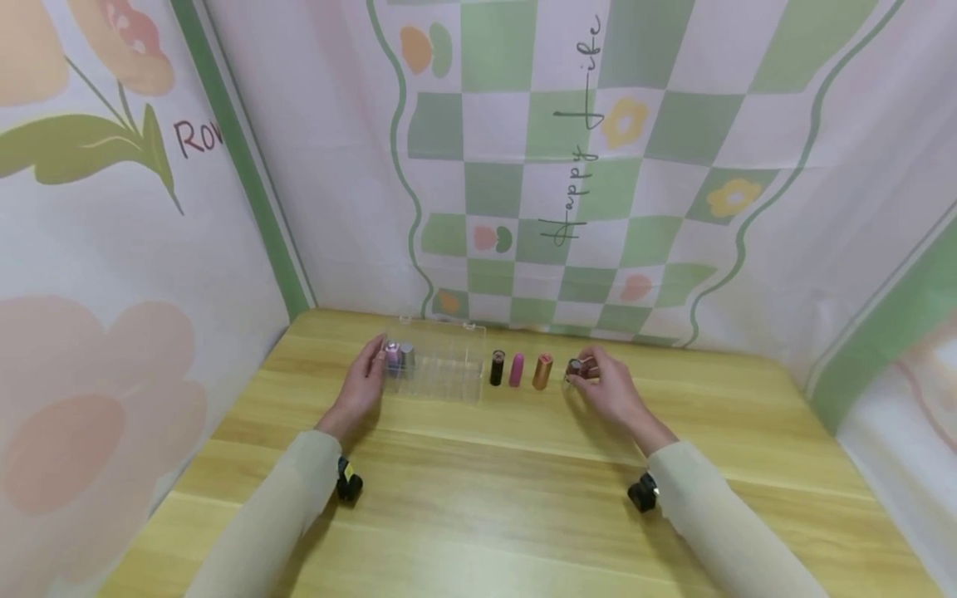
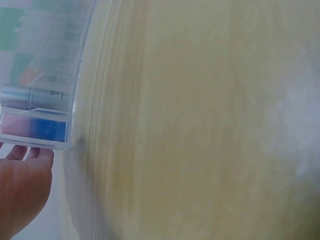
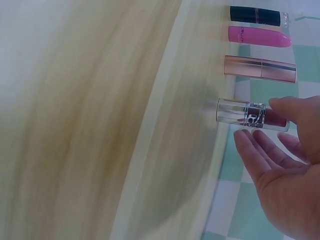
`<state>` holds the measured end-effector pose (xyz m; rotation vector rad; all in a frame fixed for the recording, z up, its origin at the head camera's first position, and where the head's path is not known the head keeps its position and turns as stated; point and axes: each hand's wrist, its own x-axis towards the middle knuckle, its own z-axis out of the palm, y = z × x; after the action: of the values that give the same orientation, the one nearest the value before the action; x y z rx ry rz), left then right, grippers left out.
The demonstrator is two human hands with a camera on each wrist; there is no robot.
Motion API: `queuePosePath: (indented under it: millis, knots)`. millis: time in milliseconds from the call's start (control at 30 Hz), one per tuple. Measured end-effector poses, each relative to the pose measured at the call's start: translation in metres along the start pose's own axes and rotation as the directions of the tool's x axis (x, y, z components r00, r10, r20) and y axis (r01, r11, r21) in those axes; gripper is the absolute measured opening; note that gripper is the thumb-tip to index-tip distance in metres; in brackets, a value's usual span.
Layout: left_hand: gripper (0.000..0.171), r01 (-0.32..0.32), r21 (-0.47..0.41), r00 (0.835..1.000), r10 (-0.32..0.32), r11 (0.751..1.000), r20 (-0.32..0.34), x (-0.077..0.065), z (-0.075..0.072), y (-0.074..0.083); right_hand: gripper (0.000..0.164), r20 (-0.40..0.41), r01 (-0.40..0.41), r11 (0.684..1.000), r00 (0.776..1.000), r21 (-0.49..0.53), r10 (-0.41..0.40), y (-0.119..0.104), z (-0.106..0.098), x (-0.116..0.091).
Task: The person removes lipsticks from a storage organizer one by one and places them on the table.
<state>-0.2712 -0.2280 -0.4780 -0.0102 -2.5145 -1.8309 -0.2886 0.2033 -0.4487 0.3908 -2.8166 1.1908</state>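
Observation:
A clear plastic organizer box with compartments sits at the back of the table. My left hand rests its fingers against the box's left end wall. In the end compartment stands a pink-and-blue lipstick, with a silver lipstick beside it. To the right of the box, my right hand holds a clear-based lipstick tube between thumb and fingers, upright at the tabletop. Between box and right hand a black lipstick, a magenta lipstick and a rose-gold lipstick stand in a row.
The wood-grain table stretches toward me under both forearms. Behind it hangs a green-and-white checked curtain, close to the table's back edge. A floral curtain borders the left side. Each wrist carries a small black camera.

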Motion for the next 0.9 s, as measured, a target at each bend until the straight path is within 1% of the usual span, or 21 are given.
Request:
queuePosePath:
  millis: [200, 367, 533, 800, 900]
  knots:
    - [0.054, 0.002, -0.003, 1.0, -0.002, 1.0, 0.002, -0.001, 0.001, 0.0, 0.043, 0.008, 0.029, 0.999, 1.0, -0.016, -0.028, 0.001, -0.005, -0.006]
    - [0.055, -0.002, 0.014, 1.0, 0.002, 1.0, -0.003, -0.001, 0.0, 0.0, 0.044, 0.005, 0.055, 0.998, 0.998, -0.023, -0.055, -0.001, -0.01, -0.01]
    - [0.054, 0.007, 0.009, 1.0, -0.007, 1.0, 0.002, -0.001, 0.0, 0.0, 0.043, 0.003, 0.064, 0.997, 0.998, -0.03, -0.064, -0.003, -0.013, -0.015]
    - [0.055, 0.013, -0.002, 1.0, -0.013, 1.0, 0.002, -0.001, 0.0, 0.0, 0.041, 0.017, 0.094, 0.991, 0.996, -0.09, -0.093, -0.007, -0.015, -0.022]
    - [0.055, 0.006, 0.0, 1.0, -0.006, 1.0, 0.005, -0.001, 0.0, 0.001, 0.04, 0.018, 0.114, 0.987, 0.993, -0.111, -0.113, -0.01, -0.015, -0.024]
